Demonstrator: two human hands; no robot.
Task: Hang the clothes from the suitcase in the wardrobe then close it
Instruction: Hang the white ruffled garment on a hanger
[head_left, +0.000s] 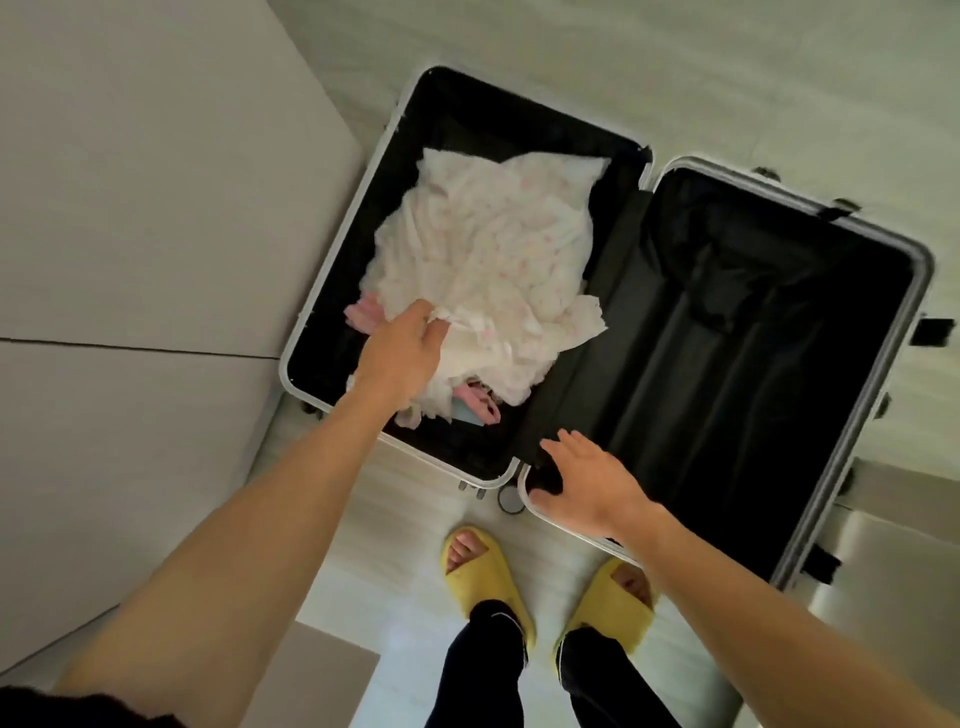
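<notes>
Currently the suitcase (753, 338) lies opened flat on the pale floor (405, 545), both halves facing up and joined along a middle hinge. Its left half holds a crumpled white garment (493, 249) with a faint pink print, which fills most of that compartment. Pink clothing (363, 312) shows from under the garment at its left edge, and more pink and a bit of blue show at its near edge. The right half shows only black lining and loose straps.

Left hand (402, 353): reached into the left half, fingers curled into the near-left edge of the white garment, gripping a fold of the fabric. The garment has not left the case.

Right hand (592, 488): palm down, fingers straight and spread, holding nothing. It sits over the near corner of the right half, thumb at the silver rim; whether it bears on the rim cannot be told.

The person stands at the near side of the case in yellow slippers (483, 571) and dark trousers (488, 670). A pale grey panel (130, 208) runs along the left, just beside the left half.
</notes>
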